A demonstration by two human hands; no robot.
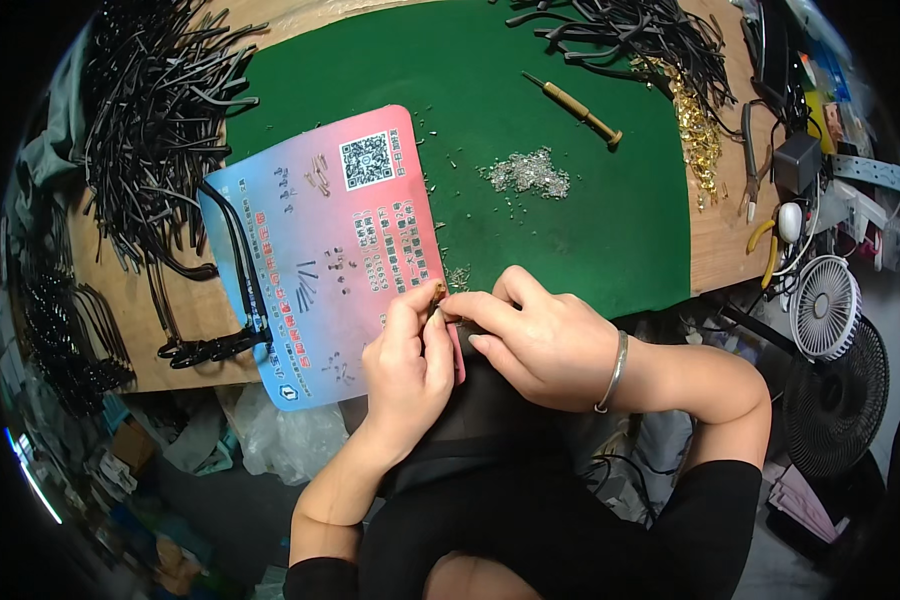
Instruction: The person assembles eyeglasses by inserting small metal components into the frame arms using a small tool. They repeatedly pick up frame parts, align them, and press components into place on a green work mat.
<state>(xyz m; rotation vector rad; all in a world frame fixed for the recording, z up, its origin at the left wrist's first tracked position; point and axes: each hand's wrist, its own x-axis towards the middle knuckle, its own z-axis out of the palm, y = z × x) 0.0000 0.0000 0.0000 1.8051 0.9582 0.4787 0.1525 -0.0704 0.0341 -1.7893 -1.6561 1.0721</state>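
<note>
The wooden surface (725, 225) spans the upper part of the frame, and a large green mat (590, 230) covers most of its middle. On the left part of the mat lies a blue-to-pink printed sheet (270, 225), tilted, its lower right portion partly hidden beneath the hands. A dense heap of thin black strips (160, 120) fills the upper left of the frame, with a smaller black heap (650, 35) at the upper right. Along the right edge stand a dark fan (840, 400) and, just above it, a smaller white fan (825, 305). A clear plastic bag (295, 440) hangs below the sheet at lower left. A black box (798, 165) sits at the right, and a brass-coloured screwdriver (578, 108) lies slantwise at upper right of centre. Gold-coloured pieces (695, 130) trail down the mat's right edge, and a pile of tiny silver pieces (532, 175) lies above the hands. At lower centre, the left hand (410, 350) is closed in a pinch, thumb against forefinger, around a small gold-coloured piece (439, 292) just above the sheet's pink edge. The right hand (550, 345) is half curled, its forefinger meeting the left fingertips; whether it grips the piece too cannot be told.
</note>
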